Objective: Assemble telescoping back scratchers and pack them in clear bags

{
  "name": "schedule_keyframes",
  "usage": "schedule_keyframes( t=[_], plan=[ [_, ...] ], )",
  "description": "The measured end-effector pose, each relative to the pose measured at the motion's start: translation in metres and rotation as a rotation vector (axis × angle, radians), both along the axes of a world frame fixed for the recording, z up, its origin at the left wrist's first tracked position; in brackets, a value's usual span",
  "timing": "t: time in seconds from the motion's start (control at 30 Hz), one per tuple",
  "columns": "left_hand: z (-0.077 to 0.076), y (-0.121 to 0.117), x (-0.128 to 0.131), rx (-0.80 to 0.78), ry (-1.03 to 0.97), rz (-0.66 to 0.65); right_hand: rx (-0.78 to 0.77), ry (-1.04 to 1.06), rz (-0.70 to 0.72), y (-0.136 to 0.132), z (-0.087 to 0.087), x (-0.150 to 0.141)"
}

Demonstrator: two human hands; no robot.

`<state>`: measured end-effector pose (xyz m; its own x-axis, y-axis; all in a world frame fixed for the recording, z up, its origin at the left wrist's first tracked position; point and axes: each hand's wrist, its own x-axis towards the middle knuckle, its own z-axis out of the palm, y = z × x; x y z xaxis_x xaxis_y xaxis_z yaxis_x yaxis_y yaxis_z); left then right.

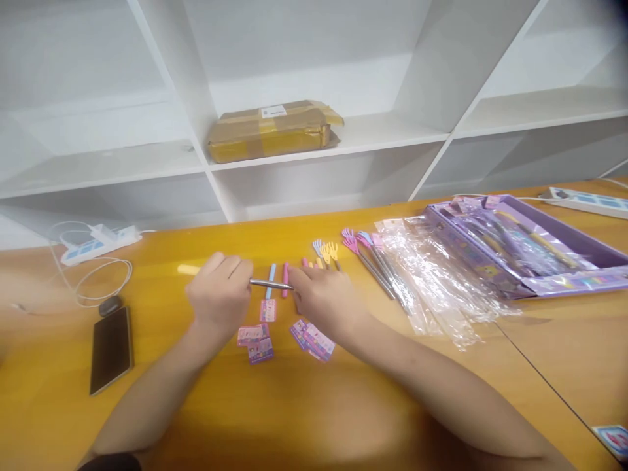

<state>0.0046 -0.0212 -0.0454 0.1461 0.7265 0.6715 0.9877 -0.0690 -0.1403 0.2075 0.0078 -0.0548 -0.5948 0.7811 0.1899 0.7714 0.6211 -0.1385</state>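
A metal rod (271,283) with a pale yellow handle (188,269) stretches between my hands, apparently a telescopic back scratcher. My left hand (220,294) is closed around its handle side. The fingers of my right hand (326,297) are closed at the rod's other end; whatever lies inside the grip is hidden. Behind the rod lie a blue handle (271,280) and a pink handle (285,278). Just beyond my right hand are blue and yellow hand-shaped scratcher heads (328,251). Small printed cards (260,350) and purple cards (314,340) lie nearer me.
To the right are back scratchers with pink and blue heads (350,241), clear plastic sleeves (426,275) and a purple box (579,284) of packed items. A phone (112,350) and power strip (101,245) lie left. A taped parcel (269,134) sits on the shelf.
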Motion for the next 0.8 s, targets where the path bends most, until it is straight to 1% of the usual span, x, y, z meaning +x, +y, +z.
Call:
schedule_keyframes(
  t=[0.1,0.17,0.27,0.33,0.47,0.53,0.57,0.63,0.67,0.7,0.77,0.8],
  plan=[
    [0.001,-0.003,0.003,0.06,0.01,-0.014,0.048,0.003,-0.016,-0.011,0.007,0.002],
    [0.001,-0.004,0.004,0.061,0.027,-0.016,0.072,-0.013,-0.013,-0.016,0.01,0.002],
    [0.001,-0.005,0.003,0.063,0.057,-0.021,0.089,-0.02,0.001,-0.018,0.013,0.003],
    [0.0,-0.003,0.002,0.088,0.079,-0.048,0.092,-0.016,0.003,-0.017,0.013,0.002],
    [-0.007,0.009,0.001,0.152,0.114,-0.139,0.068,-0.051,-0.012,-0.012,0.014,-0.004],
    [-0.005,0.019,-0.011,0.151,0.089,-0.146,0.064,-0.054,-0.01,-0.008,0.016,-0.003],
    [-0.001,0.024,-0.024,0.143,0.068,-0.134,0.073,-0.043,-0.011,-0.003,0.018,0.002],
    [0.013,0.033,-0.064,0.126,0.02,-0.034,0.135,-0.002,-0.042,0.014,0.02,0.022],
    [0.021,0.036,-0.091,0.11,0.003,0.042,0.194,0.028,-0.087,0.028,0.021,0.039],
    [0.03,0.037,-0.119,0.126,-0.013,0.119,0.274,0.058,-0.144,0.043,0.022,0.06],
    [0.045,0.034,-0.174,0.195,-0.085,0.279,0.418,0.119,-0.178,0.078,0.021,0.109],
    [0.051,0.032,-0.196,0.196,-0.122,0.349,0.487,0.175,-0.25,0.096,0.019,0.133]
  ],
)
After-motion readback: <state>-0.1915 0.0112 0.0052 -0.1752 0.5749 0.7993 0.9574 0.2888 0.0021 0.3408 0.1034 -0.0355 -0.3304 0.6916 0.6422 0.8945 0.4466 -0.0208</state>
